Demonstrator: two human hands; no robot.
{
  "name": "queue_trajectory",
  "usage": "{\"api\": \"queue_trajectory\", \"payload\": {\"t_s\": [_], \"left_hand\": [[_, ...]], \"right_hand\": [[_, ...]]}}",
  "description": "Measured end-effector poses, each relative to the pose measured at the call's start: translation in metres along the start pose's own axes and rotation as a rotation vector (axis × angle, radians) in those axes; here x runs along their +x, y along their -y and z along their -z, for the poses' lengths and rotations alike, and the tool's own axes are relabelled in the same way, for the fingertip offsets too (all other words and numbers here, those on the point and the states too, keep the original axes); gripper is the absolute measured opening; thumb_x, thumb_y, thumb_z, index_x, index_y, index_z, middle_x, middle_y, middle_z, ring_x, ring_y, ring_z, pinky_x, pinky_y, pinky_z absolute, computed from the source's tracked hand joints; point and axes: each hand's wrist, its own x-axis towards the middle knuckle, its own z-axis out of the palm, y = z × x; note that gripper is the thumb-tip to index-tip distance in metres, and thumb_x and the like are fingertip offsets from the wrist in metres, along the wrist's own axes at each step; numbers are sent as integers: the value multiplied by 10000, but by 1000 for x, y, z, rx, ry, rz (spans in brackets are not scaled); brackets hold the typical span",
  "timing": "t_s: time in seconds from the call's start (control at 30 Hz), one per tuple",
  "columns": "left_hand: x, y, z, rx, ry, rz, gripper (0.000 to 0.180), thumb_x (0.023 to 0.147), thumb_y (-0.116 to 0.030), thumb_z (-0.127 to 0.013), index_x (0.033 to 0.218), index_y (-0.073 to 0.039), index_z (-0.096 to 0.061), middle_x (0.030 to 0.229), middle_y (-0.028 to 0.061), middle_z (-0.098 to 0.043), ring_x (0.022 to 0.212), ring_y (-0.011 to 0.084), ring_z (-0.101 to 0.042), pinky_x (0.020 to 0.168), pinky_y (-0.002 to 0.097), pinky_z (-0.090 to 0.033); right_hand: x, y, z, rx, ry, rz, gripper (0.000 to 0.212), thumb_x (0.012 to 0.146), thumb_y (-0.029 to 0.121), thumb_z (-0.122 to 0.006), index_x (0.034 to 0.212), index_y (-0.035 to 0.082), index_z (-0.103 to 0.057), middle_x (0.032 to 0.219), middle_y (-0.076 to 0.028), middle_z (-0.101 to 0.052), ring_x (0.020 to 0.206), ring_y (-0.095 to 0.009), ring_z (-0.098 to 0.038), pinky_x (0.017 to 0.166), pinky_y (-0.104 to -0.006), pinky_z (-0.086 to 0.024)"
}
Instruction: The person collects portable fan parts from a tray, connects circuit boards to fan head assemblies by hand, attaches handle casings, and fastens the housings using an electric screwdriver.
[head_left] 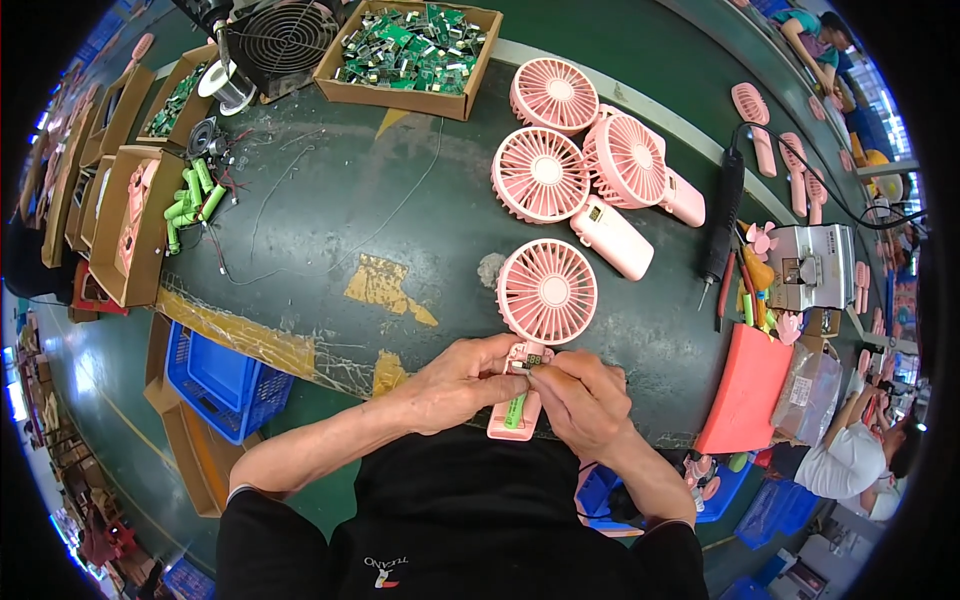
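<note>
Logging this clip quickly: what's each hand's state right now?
Left hand: closed, holding the opened pink fan handle.
Right hand: closed, fingers at the small display board; whether they pinch it cannot be told.

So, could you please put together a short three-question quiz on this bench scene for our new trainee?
1. True or false: the left hand and the right hand are both at one opened pink fan.

2. Where is the pile of loose green cells, relative to that fan?
A) To its left
B) To its right
C) Directly beneath it

3. What fills the cardboard box at the far edge of the bench?

Key: 1. True. 2. A. 3. Green circuit boards.
</note>
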Motion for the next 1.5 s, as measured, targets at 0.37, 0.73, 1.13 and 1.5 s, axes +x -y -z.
{"api": "queue_trajectory", "payload": {"t_s": [0.37, 0.73, 1.13, 1.5], "left_hand": [[1, -3, -2, -25, -3, 22, 373, 924, 5, -515, 1296, 12, -481, 1136, 62, -606, 1044, 109, -555, 927, 283, -438], [1, -17, 3, 48, -2, 196, 404, 992, -290, -481, 1247, 22, -507, 1119, 114, -609, 1043, 187, -603, 881, 362, -535], [5, -14, 4, 31, -15, 209, 409, 991, -295, -478, 1240, 28, -509, 1106, 131, -611, 1007, 223, -629, 849, 395, -557], [5, -26, -1, 102, -76, 216, 384, 975, -283, -516, 1199, 27, -555, 1066, 102, -628, 951, 165, -629, 808, 346, -557]], "right_hand": [[-2, -8, -1, -8, -35, 87, 260, 627, -27, -762, 869, 8, -674, 814, -74, -609, 604, -182, -604, 494, -255, -394], [20, -13, 26, 403, 236, -139, 181, 752, -49, -677, 930, -22, -660, 859, -119, -626, 704, -239, -635, 601, -311, -513], [22, -10, 28, 367, 293, -356, 115, 764, -23, -697, 858, -11, -632, 829, -108, -620, 701, -221, -613, 593, -309, -477], [19, -12, 24, 383, 246, -300, 94, 774, -20, -681, 855, -9, -634, 782, -105, -589, 668, -240, -581, 590, -327, -459]]}}
